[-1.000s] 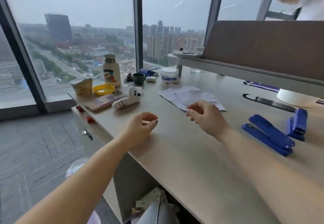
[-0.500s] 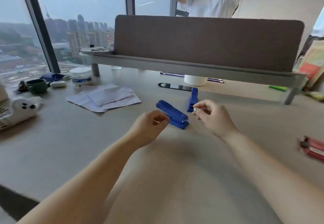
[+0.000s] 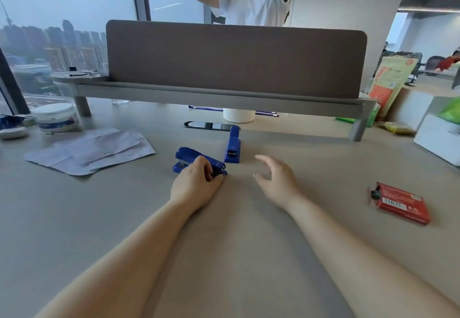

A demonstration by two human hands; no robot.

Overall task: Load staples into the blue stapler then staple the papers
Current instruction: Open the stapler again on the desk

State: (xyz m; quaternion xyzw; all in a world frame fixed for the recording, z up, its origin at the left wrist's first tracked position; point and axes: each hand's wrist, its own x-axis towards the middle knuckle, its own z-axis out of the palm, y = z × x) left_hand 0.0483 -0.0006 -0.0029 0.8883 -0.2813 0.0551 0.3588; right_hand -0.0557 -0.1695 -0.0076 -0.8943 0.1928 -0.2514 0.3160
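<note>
So at the left of the frame the papers point(image 3: 92, 151) were lying in a loose, overlapping pile on the desk point(image 3: 249, 255), with a white jar point(image 3: 56, 118) just behind them. Around the middle, the blue stapler point(image 3: 190, 158) sat flat on the desk, its long axis running diagonally from upper left to lower right. The end with the gap between top and base faced left. The left hand point(image 3: 196, 185) had its fingers curled over the lower-right end, gripping it. Just up and right of that, a second blue stapler point(image 3: 232, 147) lay apart from it, pointing straight up the frame. The right hand point(image 3: 276, 181) hovered beside them, fingers spread and loosely bent, holding nothing. Far right, well apart, a red staple box point(image 3: 399, 203) lay flat.
</note>
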